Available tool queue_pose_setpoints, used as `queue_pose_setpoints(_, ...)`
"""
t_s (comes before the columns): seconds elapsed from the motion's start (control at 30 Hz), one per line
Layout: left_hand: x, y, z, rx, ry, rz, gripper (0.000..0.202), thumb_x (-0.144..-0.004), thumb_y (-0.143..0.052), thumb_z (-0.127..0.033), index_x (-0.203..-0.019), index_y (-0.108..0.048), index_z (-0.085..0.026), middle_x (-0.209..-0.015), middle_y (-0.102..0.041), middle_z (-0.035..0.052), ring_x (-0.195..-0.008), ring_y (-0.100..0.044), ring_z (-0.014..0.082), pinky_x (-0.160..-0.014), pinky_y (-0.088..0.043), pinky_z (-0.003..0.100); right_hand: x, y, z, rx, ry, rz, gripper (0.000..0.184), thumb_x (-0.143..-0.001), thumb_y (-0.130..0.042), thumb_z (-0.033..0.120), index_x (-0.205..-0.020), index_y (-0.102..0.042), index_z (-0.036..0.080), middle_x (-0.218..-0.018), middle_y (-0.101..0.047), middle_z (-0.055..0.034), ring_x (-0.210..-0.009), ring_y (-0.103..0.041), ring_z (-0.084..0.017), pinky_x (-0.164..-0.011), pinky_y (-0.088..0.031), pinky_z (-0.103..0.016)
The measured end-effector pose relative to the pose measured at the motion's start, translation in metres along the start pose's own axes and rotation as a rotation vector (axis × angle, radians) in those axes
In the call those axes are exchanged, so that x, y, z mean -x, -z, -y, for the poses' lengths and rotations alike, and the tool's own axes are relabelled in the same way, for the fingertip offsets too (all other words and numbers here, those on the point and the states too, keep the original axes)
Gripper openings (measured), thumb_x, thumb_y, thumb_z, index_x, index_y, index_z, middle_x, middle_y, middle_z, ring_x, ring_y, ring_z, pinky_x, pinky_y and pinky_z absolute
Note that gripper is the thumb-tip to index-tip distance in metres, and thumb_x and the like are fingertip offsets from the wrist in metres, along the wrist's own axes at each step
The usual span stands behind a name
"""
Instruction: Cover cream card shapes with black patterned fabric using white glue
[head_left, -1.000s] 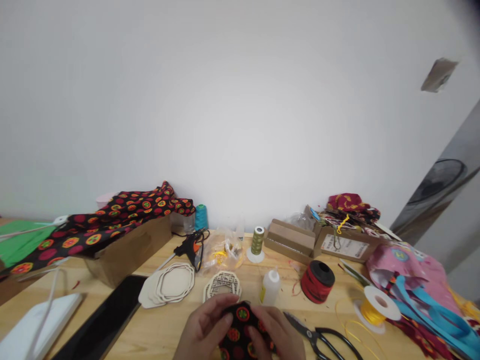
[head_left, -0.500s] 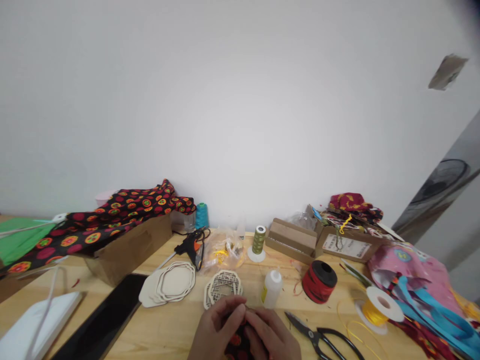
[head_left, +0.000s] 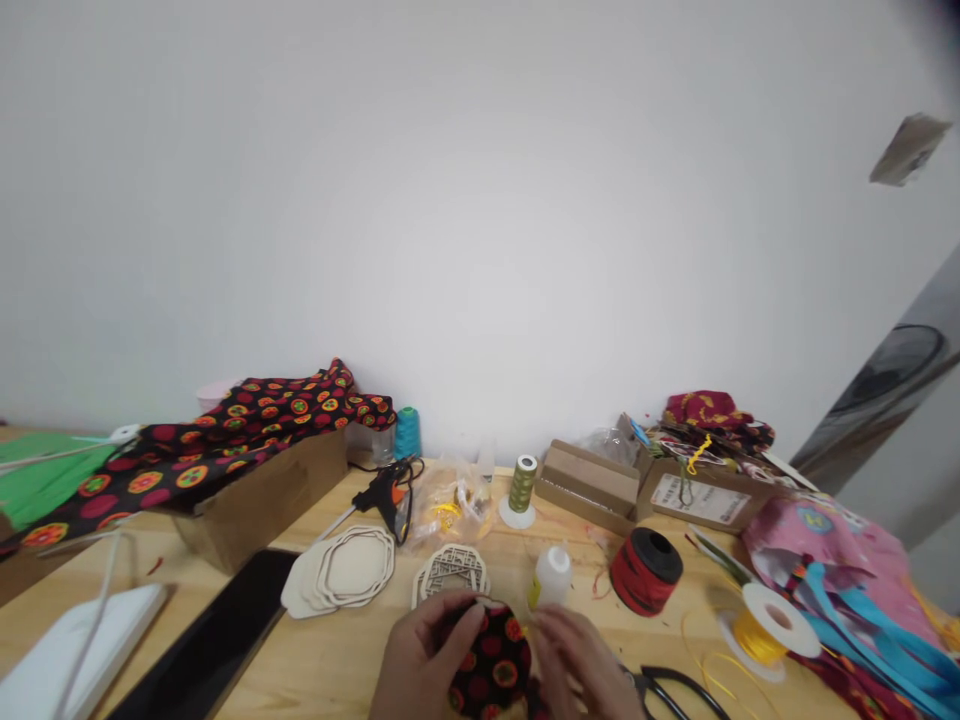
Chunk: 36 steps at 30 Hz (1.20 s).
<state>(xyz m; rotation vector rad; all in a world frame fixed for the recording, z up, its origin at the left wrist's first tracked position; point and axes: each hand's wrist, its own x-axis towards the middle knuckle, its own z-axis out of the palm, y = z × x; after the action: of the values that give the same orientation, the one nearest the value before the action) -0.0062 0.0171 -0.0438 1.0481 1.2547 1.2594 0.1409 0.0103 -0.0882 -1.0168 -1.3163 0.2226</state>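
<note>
My left hand (head_left: 429,655) is closed on a rounded piece of black patterned fabric (head_left: 491,665) with red and orange motifs, thumb over its left edge. At the fabric's right edge, my right hand (head_left: 585,665) has its fingers drawn together; what they pinch is too small or blurred to make out. Black-handled scissors (head_left: 679,690) lie to the right, their blades mostly hidden by my right hand. Just beyond my hands are a white squeeze bottle (head_left: 552,576) and lattice-cut wooden pieces (head_left: 452,570).
Thin wooden frames (head_left: 352,568), a black phone-like slab (head_left: 210,635) and a glue gun (head_left: 382,495) lie to the left. Rightward are a red cord spool (head_left: 646,572), a yellow thread spool (head_left: 772,625) and blue ribbon (head_left: 862,630). Cardboard boxes (head_left: 589,482) line the wall.
My hands have parted; the right one moved rightward, off the top of the fabric and over the scissors' blades. More of the fabric's patterned face now shows. The view shifted slightly.
</note>
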Motion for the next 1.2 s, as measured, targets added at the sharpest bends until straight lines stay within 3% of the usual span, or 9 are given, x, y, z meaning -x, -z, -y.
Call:
queue_pose_setpoints(0.1, -0.005, 0.009, 0.003, -0.147, -0.056, -0.047, 0.02, -0.064, -0.063, -0.036, -0.075, -0.069, -0.02, -0.078, -0.073, 0.0033, -0.078, -0.063, 0.0228, -0.072, -0.048, 0.028, -0.01, 0.014, -0.018, 0.143, -0.196, -0.067, 0.027, -0.072, -0.058, 0.03, -0.094, -0.061, 0.017, -0.094, -0.062, -0.0104, -0.08, -0.06, -0.021, -0.066, -0.051, -0.029)
queue_pose_setpoints(0.2, -0.012, 0.016, 0.003, -0.197, -0.084, -0.062, 0.019, -0.064, -0.064, -0.036, -0.074, -0.07, -0.021, -0.079, -0.073, 0.0032, -0.079, -0.062, 0.023, -0.072, -0.048, 0.027, -0.022, 0.02, -0.036, 0.285, -0.313, 0.165, 0.049, -0.063, -0.063, 0.032, -0.109, -0.056, 0.016, -0.103, -0.062, -0.0113, -0.094, -0.056, -0.027, -0.082, -0.044, -0.039)
queue_pose_setpoints(0.3, -0.018, 0.019, -0.002, -0.21, -0.104, -0.067, 0.016, -0.062, -0.065, -0.035, -0.071, -0.07, -0.022, -0.077, -0.073, 0.0022, -0.078, -0.062, 0.0224, -0.072, -0.047, 0.026, -0.033, 0.021, -0.044, 0.306, -0.331, 0.362, 0.042, -0.061, -0.065, 0.026, -0.102, -0.061, 0.018, -0.102, -0.065, -0.0099, -0.097, -0.056, -0.028, -0.085, -0.042, -0.037)
queue_pose_setpoints(0.4, -0.025, 0.02, -0.007, -0.207, -0.118, -0.049, 0.016, -0.062, -0.064, -0.036, -0.07, -0.071, -0.023, -0.076, -0.073, 0.0021, -0.076, -0.063, 0.023, -0.07, -0.048, 0.027, -0.04, 0.02, -0.04, 0.236, -0.275, 0.384, 0.023, -0.073, -0.054, 0.033, -0.089, -0.062, 0.019, -0.09, -0.067, -0.0075, -0.086, -0.06, -0.024, -0.077, -0.045, -0.032)
queue_pose_setpoints(0.53, -0.036, 0.016, -0.006, -0.195, -0.132, -0.054, 0.017, -0.06, -0.066, -0.036, -0.068, -0.072, -0.022, -0.075, -0.073, 0.0033, -0.079, -0.062, 0.0256, -0.074, -0.046, 0.031, -0.042, 0.001, -0.028, 0.253, -0.223, 0.325, 0.031, -0.076, -0.049, 0.039, -0.097, -0.055, 0.016, -0.098, -0.062, -0.0107, -0.096, -0.055, -0.024, -0.086, -0.041, -0.034)
queue_pose_setpoints(0.7, -0.048, 0.011, 0.013, -0.138, -0.073, -0.097, 0.024, -0.06, -0.065, -0.037, -0.072, -0.07, -0.017, -0.075, -0.073, 0.0061, -0.078, -0.062, 0.0266, -0.075, -0.046, 0.034, -0.027, -0.034, -0.026, 0.263, -0.393, 0.602, 0.056, -0.071, -0.055, 0.041, -0.116, -0.048, 0.008, -0.113, -0.057, -0.0178, -0.105, -0.052, -0.028, -0.089, -0.041, -0.039)
queue_pose_setpoints(1.0, -0.043, 0.015, 0.029, 0.047, 0.046, -0.019, 0.026, -0.062, -0.065, -0.037, -0.075, -0.069, -0.015, -0.074, -0.072, 0.0048, -0.077, -0.062, 0.0229, -0.073, -0.046, 0.031, -0.014, -0.034, -0.042, 0.186, -0.488, 0.396, 0.04, -0.077, -0.045, 0.039, -0.107, -0.057, 0.014, -0.097, -0.066, -0.0132, -0.092, -0.06, -0.026, -0.082, -0.045, -0.039)
queue_pose_setpoints(1.1, -0.043, 0.011, 0.033, 0.119, 0.096, -0.007, 0.028, -0.064, -0.063, -0.039, -0.078, -0.067, -0.014, -0.074, -0.072, 0.0061, -0.075, -0.063, 0.0223, -0.07, -0.047, 0.033, -0.005, -0.045, -0.049, -0.113, -0.55, 0.411, 0.037, -0.07, -0.054, 0.028, -0.105, -0.055, 0.016, -0.097, -0.067, -0.0107, -0.086, -0.063, -0.023, -0.077, -0.049, -0.033)
queue_pose_setpoints(1.2, -0.044, 0.007, 0.033, 0.152, 0.09, -0.017, 0.028, -0.061, -0.065, -0.041, -0.074, -0.067, -0.015, -0.071, -0.071, 0.0052, -0.073, -0.063, 0.0221, -0.069, -0.048, 0.033, 0.005, -0.059, -0.05, -0.406, -0.663, 0.241, 0.053, -0.058, -0.061, 0.02, -0.109, -0.046, 0.017, -0.096, -0.067, -0.0093, -0.082, -0.065, -0.022, -0.068, -0.052, -0.03)
